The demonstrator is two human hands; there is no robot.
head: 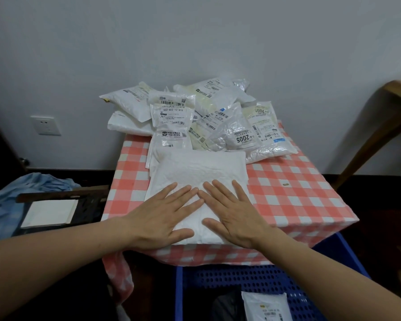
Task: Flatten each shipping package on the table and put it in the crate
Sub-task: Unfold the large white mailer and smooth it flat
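Note:
A puffy white shipping package lies at the near edge of the table with the red-and-white checked cloth. My left hand and my right hand press flat on its near half, fingers straight and spread, index fingertips nearly touching. Behind it, a heap of several white and clear labelled packages covers the far half of the table. The blue perforated crate stands on the floor below the table's near edge, with one white package lying inside.
A small tan object lies on the cloth to the right. Left of the table are a blue cloth and a dark frame holding a white sheet. A wooden leg leans at the right. A wall socket is at the left.

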